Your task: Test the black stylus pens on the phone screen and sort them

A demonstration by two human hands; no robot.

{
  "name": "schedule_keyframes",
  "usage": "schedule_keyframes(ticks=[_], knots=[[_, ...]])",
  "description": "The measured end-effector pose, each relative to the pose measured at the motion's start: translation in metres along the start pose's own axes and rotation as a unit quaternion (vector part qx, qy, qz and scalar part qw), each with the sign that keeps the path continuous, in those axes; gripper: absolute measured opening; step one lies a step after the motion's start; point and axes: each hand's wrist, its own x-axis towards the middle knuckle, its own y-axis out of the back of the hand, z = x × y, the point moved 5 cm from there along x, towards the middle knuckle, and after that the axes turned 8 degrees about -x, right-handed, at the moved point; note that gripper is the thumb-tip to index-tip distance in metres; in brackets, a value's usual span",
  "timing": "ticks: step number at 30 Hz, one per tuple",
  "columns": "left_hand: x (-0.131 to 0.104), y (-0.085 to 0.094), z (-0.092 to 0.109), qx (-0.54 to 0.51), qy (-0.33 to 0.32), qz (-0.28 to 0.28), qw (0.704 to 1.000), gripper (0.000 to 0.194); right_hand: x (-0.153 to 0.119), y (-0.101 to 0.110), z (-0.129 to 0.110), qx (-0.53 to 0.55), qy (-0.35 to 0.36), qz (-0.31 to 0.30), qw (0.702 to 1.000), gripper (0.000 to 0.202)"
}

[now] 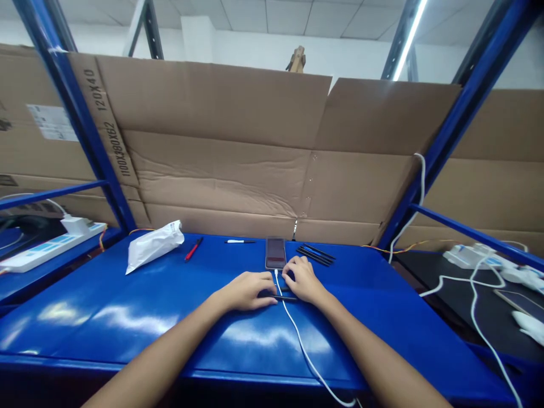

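Note:
My left hand (250, 290) is closed, its fingers and thumb around the left end of a thin black stick (285, 298), perhaps a pen. The stick lies level just above or on the blue tabletop, and its right end reaches under my right hand (303, 279). That hand has curled fingers, with thumb and forefinger close together by the phone's lower edge; what they hold, if anything, is hidden. A phone (275, 253) with a dark screen lies just beyond both hands. A white charging cable (301, 339) runs from its lower end between my hands toward me.
Several black sticks (315, 255) lie right of the phone. A white pen (240, 242), a red pen (194, 249) and a white bag (155, 243) are to the left. Cardboard (221, 153) walls the back between blue posts. Power strips (53, 248) and cables flank the table (170, 323).

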Motion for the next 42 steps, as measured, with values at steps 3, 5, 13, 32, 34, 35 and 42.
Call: schedule_keyframes(ticks=[3, 5, 13, 32, 34, 35, 42], knots=[[-0.001, 0.001, -0.005, 0.010, 0.009, -0.001, 1.000, 0.021, 0.000, 0.000, 0.000, -0.001, 0.001, 0.000, 1.000, 0.008], [-0.002, 0.005, -0.010, 0.013, 0.022, 0.009, 1.000, 0.021, -0.001, 0.002, 0.000, -0.004, 0.004, -0.002, 1.000, 0.007], [-0.015, 0.035, -0.039, 0.015, 0.107, 0.130, 0.986, 0.027, 0.000, 0.020, 0.004, 0.020, 0.014, 0.023, 0.999, 0.007], [-0.015, 0.028, -0.023, -0.022, 0.069, 0.019, 0.997, 0.023, -0.002, 0.017, 0.007, 0.001, 0.046, -0.021, 0.999, 0.007], [-0.015, 0.030, -0.027, -0.014, 0.085, 0.043, 0.995, 0.024, -0.002, 0.017, 0.009, -0.002, 0.046, -0.019, 0.999, 0.007], [-0.015, 0.032, -0.031, -0.007, 0.098, 0.059, 0.993, 0.024, -0.002, 0.017, 0.009, -0.003, 0.047, -0.019, 0.999, 0.007], [-0.019, 0.032, -0.054, -0.031, 0.180, 0.073, 0.980, 0.021, -0.003, 0.015, 0.008, 0.010, 0.049, -0.025, 0.998, 0.006]])
